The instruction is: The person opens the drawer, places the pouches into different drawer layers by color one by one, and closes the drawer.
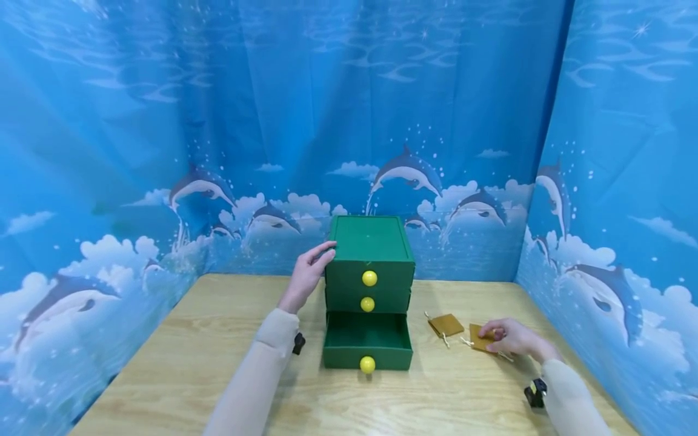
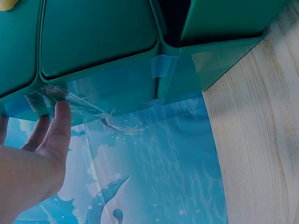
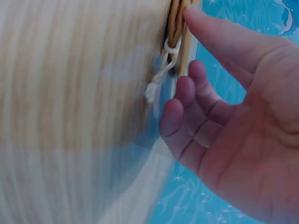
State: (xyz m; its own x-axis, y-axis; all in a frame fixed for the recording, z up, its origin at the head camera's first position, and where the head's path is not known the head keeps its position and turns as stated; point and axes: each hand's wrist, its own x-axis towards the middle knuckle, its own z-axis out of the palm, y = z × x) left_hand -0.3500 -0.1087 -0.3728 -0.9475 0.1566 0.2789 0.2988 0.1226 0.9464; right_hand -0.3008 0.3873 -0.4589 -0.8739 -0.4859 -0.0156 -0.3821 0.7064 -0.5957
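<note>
A small green drawer cabinet with yellow round knobs stands on the table, its bottom drawer pulled out and bare inside. My left hand rests against the cabinet's upper left side; in the left wrist view its fairly straight fingertips touch the side near some clear tape. At the right, my right hand pinches a brown drawstring pouch between thumb and fingers. The right wrist view shows the thumb on the pouch and its pale cord hanging. A second brown pouch lies flat just left of it.
The pale wooden table carries all of this. Blue curtains with dolphins hang behind and on both sides, the right curtain close to the right forearm. The pulled-out drawer juts toward the front, its yellow knob foremost.
</note>
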